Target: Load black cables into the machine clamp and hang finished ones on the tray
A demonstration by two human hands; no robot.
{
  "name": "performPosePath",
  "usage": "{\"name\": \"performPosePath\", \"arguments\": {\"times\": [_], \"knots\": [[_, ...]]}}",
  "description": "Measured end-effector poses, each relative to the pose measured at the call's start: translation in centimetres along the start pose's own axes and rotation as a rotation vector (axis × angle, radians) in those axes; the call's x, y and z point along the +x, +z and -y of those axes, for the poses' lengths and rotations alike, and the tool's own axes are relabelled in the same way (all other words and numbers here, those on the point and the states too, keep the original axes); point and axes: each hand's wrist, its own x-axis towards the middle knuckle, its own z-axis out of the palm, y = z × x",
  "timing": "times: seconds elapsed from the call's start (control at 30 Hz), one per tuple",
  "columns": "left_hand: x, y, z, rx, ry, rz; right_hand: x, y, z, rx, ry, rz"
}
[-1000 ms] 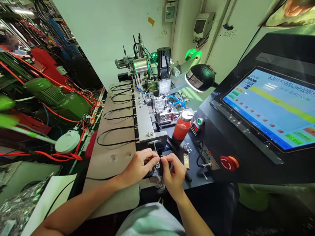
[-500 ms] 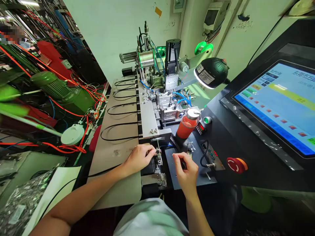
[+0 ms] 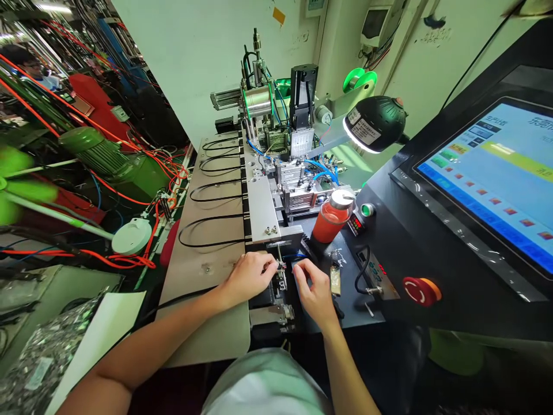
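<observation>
My left hand [image 3: 250,275] rests at the near end of a machine's conveyor, fingers curled in a pinch on the end of a thin black cable [image 3: 181,300] at a small metal clamp fixture [image 3: 280,279]. My right hand [image 3: 311,288] comes in from the right of the same fixture, its fingers bent and pinched close to the cable tip; what it holds is too small to see. The two hands almost touch over the fixture. Several looped black cables [image 3: 207,222] lie in a row on the beige conveyor bed [image 3: 203,271] behind my left hand.
A red bottle with a silver cap [image 3: 332,216] stands just behind my right hand. A red emergency-stop button [image 3: 418,290] and a touchscreen [image 3: 496,178] sit on the black console at right. A lit green lamp [image 3: 375,124] hangs over the machine head [image 3: 280,127]. Red wires and green motors crowd the left.
My right hand drew away to the right half a second ago and has come back to the fixture beside my left hand. The view shifted slightly.
</observation>
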Motion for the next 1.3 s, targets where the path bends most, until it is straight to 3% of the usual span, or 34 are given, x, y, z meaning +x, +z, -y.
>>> {"name": "performPosePath", "arguments": {"times": [0.17,0.4,0.67,0.83,0.93,1.03,1.17,1.3], "knots": [[0.2,0.0,-0.3,0.049,0.006,-0.003,1.3,1.7,-0.3,0.091,0.017,0.051],[-0.4,0.3,0.1,0.141,0.03,-0.064,1.3,3.1,-0.7,0.253,0.034,-0.005],[-1.9,0.5,1.9,0.388,0.414,-0.187,1.1,3.4,-0.9,0.308,0.08,-0.044],[-1.6,0.5,1.5,0.55,0.551,-0.123,1.1,3.8,-1.5,0.338,0.105,-0.04],[-1.4,0.4,1.6,0.505,0.538,-0.119,1.0,3.3,-2.1,0.334,0.118,-0.037],[-1.6,0.3,2.1,0.338,0.419,-0.165,0.9,2.1,-2.0,0.272,0.117,-0.079],[-1.8,0.3,2.2,0.277,0.208,-0.153,0.4,0.9,-0.7,0.03,-0.095,-0.095],[-1.7,0.2,2.0,0.345,0.184,-0.096,-0.2,0.6,-0.1,-0.08,-0.253,-0.08]]}}
